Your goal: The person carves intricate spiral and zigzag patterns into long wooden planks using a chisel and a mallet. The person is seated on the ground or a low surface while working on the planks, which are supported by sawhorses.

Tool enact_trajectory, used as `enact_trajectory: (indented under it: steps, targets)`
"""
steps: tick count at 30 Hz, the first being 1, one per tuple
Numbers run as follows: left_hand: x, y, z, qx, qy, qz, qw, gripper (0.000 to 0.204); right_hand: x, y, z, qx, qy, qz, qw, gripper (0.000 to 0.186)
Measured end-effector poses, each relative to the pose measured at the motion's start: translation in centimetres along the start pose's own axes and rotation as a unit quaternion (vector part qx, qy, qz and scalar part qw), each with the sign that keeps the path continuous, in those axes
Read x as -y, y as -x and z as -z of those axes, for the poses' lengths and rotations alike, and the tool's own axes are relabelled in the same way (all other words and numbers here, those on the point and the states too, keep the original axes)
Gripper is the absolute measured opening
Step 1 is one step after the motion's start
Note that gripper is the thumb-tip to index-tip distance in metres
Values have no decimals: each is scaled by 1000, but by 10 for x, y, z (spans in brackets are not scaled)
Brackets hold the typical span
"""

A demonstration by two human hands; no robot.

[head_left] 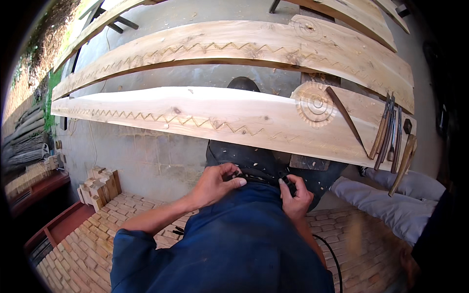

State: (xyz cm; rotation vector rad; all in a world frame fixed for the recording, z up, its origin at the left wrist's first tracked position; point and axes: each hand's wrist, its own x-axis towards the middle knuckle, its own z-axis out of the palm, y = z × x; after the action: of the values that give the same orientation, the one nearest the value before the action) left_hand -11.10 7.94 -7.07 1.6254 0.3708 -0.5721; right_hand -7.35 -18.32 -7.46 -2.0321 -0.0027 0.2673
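Observation:
At my waist, my left hand (216, 184) is closed, thumb and fingers pinching one end of a black strap. My right hand (296, 196) is closed too, holding a black buckle piece (288, 184) on the other side. Between them the black belt (259, 177) crosses the front of my blue shirt (244, 229); the two held ends are apart. Just ahead lies a long pale wooden plank (195, 105) with a carved zigzag line and a round carved rosette (316, 103). Wood chips dot my dark trousers (239, 152).
Several chisels (382, 129) and a wooden-handled tool (403, 161) lie on the plank's right end. More carved planks (234, 41) rest beyond. A cable (337, 259) runs by my right side. Another person's grey-clad legs (391, 200) are at right. Wood blocks (100, 185) sit on the brick floor, left.

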Motion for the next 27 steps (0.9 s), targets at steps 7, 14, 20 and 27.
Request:
enact_trajectory:
  steps: [7, 14, 20, 27]
  targets:
    - [-19, 4, 47, -229, -243, -126, 934, 34, 14, -1, -3, 110, -197, -215, 950, 8]
    - [2, 18, 76, -341, -317, -142, 874, 33, 25, -7, -10, 190, -120, -198, 954, 7]
    - [-12, 27, 71, -406, -223, -118, 878, 33, 17, -5, -10, 178, -93, -159, 967, 10]
    - [-10, 2, 63, -101, 11, -20, 995, 25, 7, -5, -6, 176, -96, -143, 969, 10]
